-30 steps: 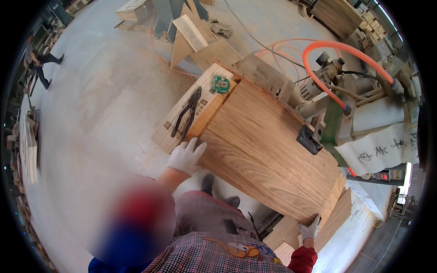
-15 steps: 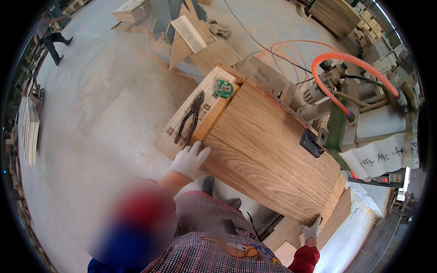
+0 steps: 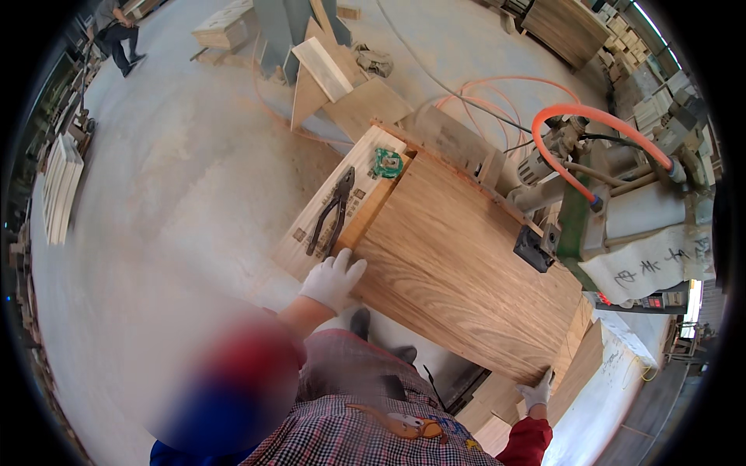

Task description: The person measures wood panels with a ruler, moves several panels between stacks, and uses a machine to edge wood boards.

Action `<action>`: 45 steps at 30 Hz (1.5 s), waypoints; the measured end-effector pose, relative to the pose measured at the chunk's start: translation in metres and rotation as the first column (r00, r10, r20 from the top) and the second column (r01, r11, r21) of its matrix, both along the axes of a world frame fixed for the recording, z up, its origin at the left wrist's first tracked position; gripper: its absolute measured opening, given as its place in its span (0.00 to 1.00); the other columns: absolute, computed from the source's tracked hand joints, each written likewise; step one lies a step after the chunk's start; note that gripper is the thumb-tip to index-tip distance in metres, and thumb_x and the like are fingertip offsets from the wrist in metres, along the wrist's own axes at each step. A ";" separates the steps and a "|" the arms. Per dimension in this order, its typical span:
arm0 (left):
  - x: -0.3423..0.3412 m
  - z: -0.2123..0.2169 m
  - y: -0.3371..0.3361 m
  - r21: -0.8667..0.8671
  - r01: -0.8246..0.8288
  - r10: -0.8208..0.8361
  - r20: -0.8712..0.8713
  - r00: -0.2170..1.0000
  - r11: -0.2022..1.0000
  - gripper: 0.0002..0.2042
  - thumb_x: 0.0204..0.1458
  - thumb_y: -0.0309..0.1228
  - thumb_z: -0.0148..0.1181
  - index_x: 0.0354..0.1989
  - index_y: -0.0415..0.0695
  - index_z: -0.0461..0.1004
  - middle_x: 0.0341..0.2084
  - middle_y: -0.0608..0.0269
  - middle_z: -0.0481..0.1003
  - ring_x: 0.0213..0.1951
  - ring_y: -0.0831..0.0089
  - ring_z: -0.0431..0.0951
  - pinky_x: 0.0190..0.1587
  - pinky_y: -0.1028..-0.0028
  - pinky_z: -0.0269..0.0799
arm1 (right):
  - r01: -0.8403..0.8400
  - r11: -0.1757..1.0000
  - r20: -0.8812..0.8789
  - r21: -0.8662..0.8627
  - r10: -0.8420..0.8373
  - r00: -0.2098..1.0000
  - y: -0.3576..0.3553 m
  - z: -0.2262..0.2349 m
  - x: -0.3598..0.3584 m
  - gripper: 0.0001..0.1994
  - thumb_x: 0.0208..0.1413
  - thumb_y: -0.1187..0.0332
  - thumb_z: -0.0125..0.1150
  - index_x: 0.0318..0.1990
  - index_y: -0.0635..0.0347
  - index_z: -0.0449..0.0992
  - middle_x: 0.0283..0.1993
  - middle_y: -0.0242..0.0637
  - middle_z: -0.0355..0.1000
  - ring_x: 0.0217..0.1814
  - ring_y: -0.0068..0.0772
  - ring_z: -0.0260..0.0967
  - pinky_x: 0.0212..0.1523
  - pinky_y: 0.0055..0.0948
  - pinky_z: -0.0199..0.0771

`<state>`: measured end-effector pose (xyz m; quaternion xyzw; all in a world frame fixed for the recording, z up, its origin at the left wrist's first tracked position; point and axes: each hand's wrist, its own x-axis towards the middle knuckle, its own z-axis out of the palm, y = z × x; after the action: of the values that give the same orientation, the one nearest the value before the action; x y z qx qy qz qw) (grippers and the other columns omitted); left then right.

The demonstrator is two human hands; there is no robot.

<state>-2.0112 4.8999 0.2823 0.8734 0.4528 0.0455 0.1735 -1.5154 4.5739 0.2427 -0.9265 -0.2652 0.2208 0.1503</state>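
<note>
A rectangular brown wood-grain panel (image 3: 458, 256) lies flat on the machine bench in front of me. My left hand (image 3: 332, 281), in a white glove, rests with fingers spread at the panel's near left corner, beside a wooden strip (image 3: 365, 221) along that end. At the near right corner, my right hand (image 3: 536, 391), also gloved, is closed on the panel's edge, its fingers partly hidden. Dark-handled pliers (image 3: 332, 213) and a green roundish object (image 3: 388, 163) lie on the pale board (image 3: 299, 241) left of the strip.
Over the panel's far right side stands a machine head with an orange hose (image 3: 614, 116) and a black block (image 3: 533, 248). Scrap boards (image 3: 353, 97) lean beyond the bench. More boards (image 3: 575, 369) sit at right. Another person (image 3: 120, 43) is far left.
My hands keep their places on the panel, which stays put against the bench. The view has shifted slightly. The distant person's stance has changed.
</note>
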 end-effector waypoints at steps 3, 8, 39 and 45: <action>0.004 0.000 -0.002 -0.004 -0.016 0.016 -0.027 1.000 1.000 0.38 0.27 0.39 0.69 0.52 0.49 0.59 0.48 0.49 0.60 0.42 0.56 0.67 0.43 0.64 0.67 | -0.015 0.994 0.031 -0.111 0.019 0.999 0.016 0.019 -0.012 0.58 0.17 0.71 0.73 0.63 0.60 0.42 0.65 0.49 0.36 0.67 0.45 0.38 0.64 0.31 0.46; 0.021 0.004 -0.003 -0.010 -0.037 0.035 -0.128 0.991 0.999 0.40 0.28 0.40 0.69 0.55 0.51 0.56 0.51 0.48 0.59 0.42 0.55 0.68 0.42 0.63 0.68 | -0.062 0.978 0.066 -0.202 0.077 0.995 0.009 0.024 0.007 0.56 0.22 0.66 0.72 0.63 0.60 0.40 0.65 0.50 0.37 0.67 0.47 0.36 0.64 0.31 0.43; 0.043 0.002 -0.005 0.169 0.019 0.062 -0.461 0.885 0.985 0.26 0.47 0.30 0.52 0.57 0.49 0.55 0.26 0.57 0.75 0.29 0.60 0.77 0.28 0.64 0.72 | -0.243 0.965 0.367 -0.098 0.262 0.893 -0.007 0.055 -0.004 0.42 0.19 0.57 0.73 0.52 0.51 0.64 0.54 0.45 0.59 0.54 0.52 0.57 0.51 0.41 0.62; 0.046 0.011 -0.007 0.022 -0.021 0.030 -0.645 0.763 1.000 0.50 0.30 0.51 0.67 0.62 0.52 0.43 0.39 0.53 0.70 0.40 0.58 0.73 0.40 0.64 0.70 | -0.162 0.953 0.295 -0.256 0.237 0.926 0.004 0.062 -0.001 0.45 0.21 0.54 0.73 0.56 0.47 0.60 0.58 0.40 0.55 0.57 0.50 0.54 0.52 0.42 0.62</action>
<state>-1.9654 4.8926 0.2930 0.8307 0.4964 -0.2521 0.0009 -1.5162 4.5783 0.3049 -0.9290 -0.3525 0.1095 -0.0253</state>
